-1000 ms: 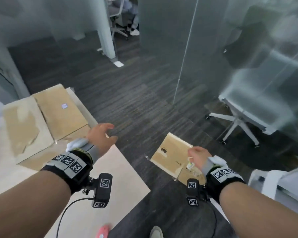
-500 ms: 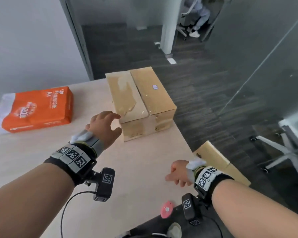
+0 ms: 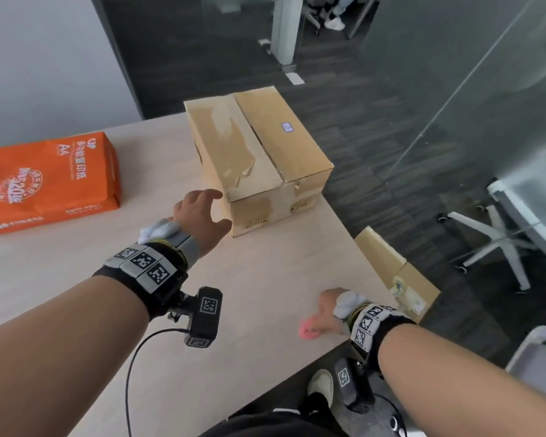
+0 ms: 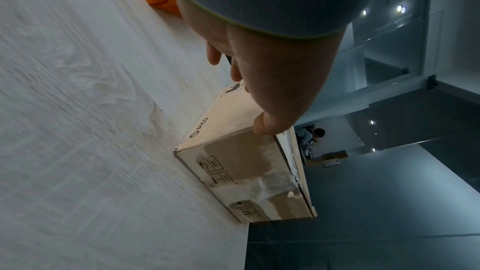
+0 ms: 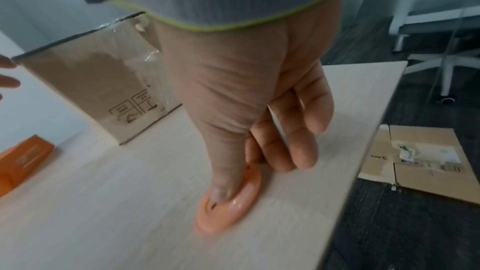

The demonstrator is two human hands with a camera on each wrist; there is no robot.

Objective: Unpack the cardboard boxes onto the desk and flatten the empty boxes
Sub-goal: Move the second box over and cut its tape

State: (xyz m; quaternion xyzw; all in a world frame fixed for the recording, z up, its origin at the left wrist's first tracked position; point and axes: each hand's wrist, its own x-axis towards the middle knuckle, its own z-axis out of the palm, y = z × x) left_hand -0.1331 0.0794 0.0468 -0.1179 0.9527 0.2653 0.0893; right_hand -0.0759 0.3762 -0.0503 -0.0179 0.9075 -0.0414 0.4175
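Note:
A closed, taped cardboard box stands on the light wooden desk near its far right edge. My left hand is spread open at the box's near left corner; whether it touches the box is not clear. A small pink oval tool lies near the desk's right edge. My right hand pinches it, thumb on top and index finger curled at its far end. A flattened cardboard box lies on the dark floor beside the desk.
An orange pack of A4 paper lies on the desk at the left. A white office chair stands behind a glass wall on the right. Dark carpet runs beyond the desk.
My right hand let go of the flattened box over the floor and came onto the pink tool on the desk. My left hand moved closer to the closed box. The view swung left.

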